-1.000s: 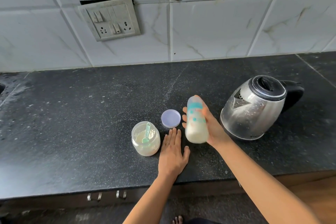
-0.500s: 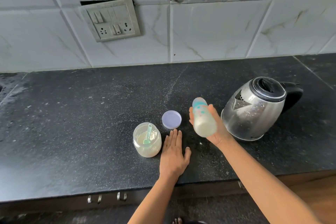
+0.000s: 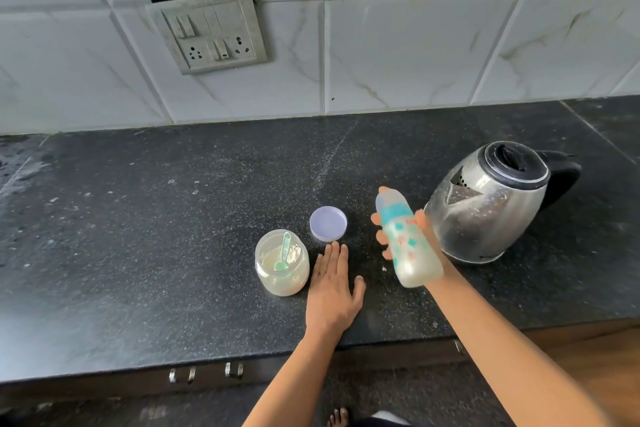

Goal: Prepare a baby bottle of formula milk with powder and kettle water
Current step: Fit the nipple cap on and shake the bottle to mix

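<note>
Blur is smearing the baby bottle [image 3: 406,243], so its printed marks read only as teal and red blotches, and the top end is too soft to make out beyond a pale cap with an orange tinge at the tip. Most of the right hand [image 3: 432,243] is hidden behind it. Only fingertips [image 3: 378,219] peek out on the left side and the thumb on the right, wrapped round the body of the bottle. Both forearms run off the bottom edge, and a few toes [image 3: 337,418] just show down there.

The bottle is up off the worktop [image 3: 138,218], tilted with its top leaning away and to the left. It hangs just in front of the steel kettle [image 3: 485,215], with a teal collar and cloudy white liquid filling the lower part.

The left hand [image 3: 333,288] lies flat on the worktop, fingers straight and together, a ring [image 3: 322,272] on one finger. It sits just beside the open powder jar [image 3: 282,263], which has a green scoop [image 3: 284,255] standing in it. The jar's lilac lid [image 3: 328,223] lies just beyond the fingertips.

The worktop is black speckled stone, dusted pale in streaks. Behind it are white marbled wall tiles [image 3: 398,55] and a grey switch plate [image 3: 211,31], sitting crooked. Metal drawer handles [image 3: 181,374] show below the edge.
</note>
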